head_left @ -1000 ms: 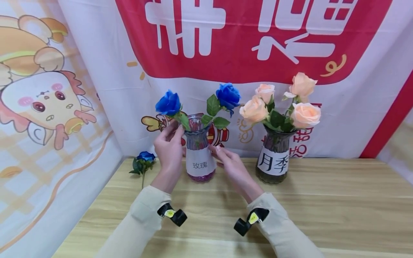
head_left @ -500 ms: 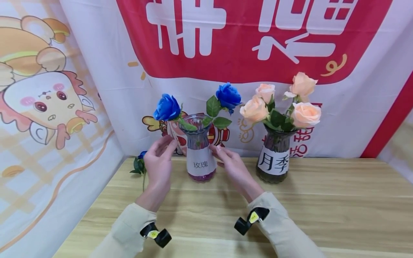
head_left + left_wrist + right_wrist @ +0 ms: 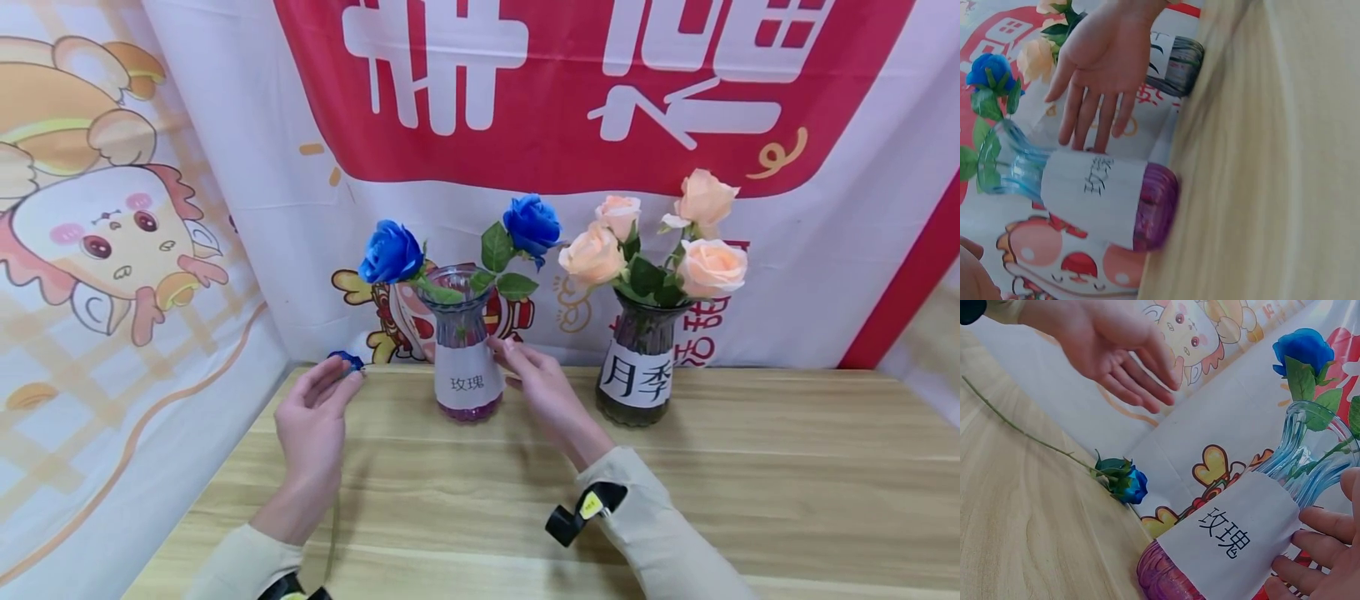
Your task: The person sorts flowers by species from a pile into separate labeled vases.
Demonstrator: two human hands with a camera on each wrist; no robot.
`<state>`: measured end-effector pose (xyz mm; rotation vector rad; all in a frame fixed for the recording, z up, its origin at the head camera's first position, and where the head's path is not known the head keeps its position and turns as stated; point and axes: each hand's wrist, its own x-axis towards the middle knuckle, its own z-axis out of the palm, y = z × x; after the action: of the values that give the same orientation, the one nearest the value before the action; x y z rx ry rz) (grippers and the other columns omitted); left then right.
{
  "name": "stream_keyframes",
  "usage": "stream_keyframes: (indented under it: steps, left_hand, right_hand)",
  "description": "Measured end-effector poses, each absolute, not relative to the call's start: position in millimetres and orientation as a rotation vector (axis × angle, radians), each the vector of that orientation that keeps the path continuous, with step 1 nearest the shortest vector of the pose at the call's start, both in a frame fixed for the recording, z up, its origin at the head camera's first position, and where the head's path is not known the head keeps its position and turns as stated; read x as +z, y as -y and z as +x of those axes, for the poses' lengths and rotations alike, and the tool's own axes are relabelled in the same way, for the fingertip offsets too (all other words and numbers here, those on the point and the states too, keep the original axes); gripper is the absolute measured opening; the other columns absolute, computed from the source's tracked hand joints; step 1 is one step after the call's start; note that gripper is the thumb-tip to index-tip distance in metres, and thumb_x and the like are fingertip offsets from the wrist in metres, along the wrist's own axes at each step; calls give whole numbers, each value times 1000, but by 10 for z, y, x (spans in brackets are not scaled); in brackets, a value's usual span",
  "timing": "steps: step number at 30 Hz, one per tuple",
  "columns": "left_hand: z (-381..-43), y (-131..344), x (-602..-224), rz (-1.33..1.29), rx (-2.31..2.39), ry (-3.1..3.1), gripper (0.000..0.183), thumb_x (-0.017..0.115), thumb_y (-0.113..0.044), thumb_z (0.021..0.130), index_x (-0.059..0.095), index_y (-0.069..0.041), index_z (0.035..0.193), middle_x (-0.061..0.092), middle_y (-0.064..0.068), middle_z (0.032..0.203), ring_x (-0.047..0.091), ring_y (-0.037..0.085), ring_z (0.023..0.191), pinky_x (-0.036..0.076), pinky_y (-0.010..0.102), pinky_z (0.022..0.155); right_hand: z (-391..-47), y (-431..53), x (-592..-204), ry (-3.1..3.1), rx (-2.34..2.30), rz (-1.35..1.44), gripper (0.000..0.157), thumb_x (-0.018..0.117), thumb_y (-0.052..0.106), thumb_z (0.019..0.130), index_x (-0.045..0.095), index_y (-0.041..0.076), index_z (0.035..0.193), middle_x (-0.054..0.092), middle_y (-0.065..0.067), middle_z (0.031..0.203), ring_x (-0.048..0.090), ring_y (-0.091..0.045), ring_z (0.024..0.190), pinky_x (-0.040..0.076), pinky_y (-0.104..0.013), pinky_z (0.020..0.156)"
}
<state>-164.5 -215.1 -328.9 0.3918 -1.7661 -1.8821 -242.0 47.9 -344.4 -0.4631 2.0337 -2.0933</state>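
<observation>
A glass vase (image 3: 468,367) with a white paper label and a purple base stands on the table, holding two blue roses (image 3: 392,252) that lean to opposite sides. My right hand (image 3: 546,396) rests its extended fingertips against the vase's right side. Off to the left, my left hand (image 3: 311,417) hovers over a third blue rose (image 3: 1129,482) lying on the table. Its fingers are loosely bent with nothing between them. In the head view the left hand hides most of that rose, while the right wrist view shows its long stem (image 3: 1019,430) and bloom apart from the hand.
A darker labelled vase (image 3: 636,379) with several peach roses (image 3: 711,268) stands right of my right hand. A printed cloth (image 3: 255,167) hangs close behind the wooden table (image 3: 787,483) and along its left side.
My left hand has let go of the left blue rose in the vase and moved left and down to the rose on the table. That upright rose sank slightly. My right hand stays.
</observation>
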Motion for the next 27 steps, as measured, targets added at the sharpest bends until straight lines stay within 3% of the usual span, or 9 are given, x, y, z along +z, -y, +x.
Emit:
stream_keyframes:
  steps: [6,20,22,27]
  left_hand:
    - [-1539,2383,-3422,502,-1897,1779,46,80,-3,92,65,-13,134,74,-20,108,71,-3,100,57,11,92]
    - [-1481,2691,-3747,670,-1851,1950,66,81,-7,91,55,-9,151,68,-32,99,69,-13,92,57,8,86]
    - [-1495,2707,-3782,704,-1836,1988,68,82,-9,90,54,-11,152,70,-26,108,68,-14,90,57,7,84]
    - [-1537,2739,-3861,759,-1824,2054,73,84,-10,89,51,-12,155,63,7,149,66,-14,84,58,10,83]
  right_hand:
    - [-2424,-491,-3442,-2039,-2089,-462,55,36,43,116,46,10,160,44,-5,169,39,-30,158,30,-55,132]
    - [-2440,-482,-3440,-2015,-2108,-426,54,35,40,117,46,8,160,44,-7,169,38,-32,159,31,-56,131]
    - [-2443,-483,-3443,-2016,-2105,-430,54,35,39,117,46,8,160,44,-8,169,37,-34,159,31,-56,131]
    - [-2440,-480,-3434,-2023,-2092,-431,54,35,40,116,47,9,159,45,-8,168,38,-33,159,31,-56,131]
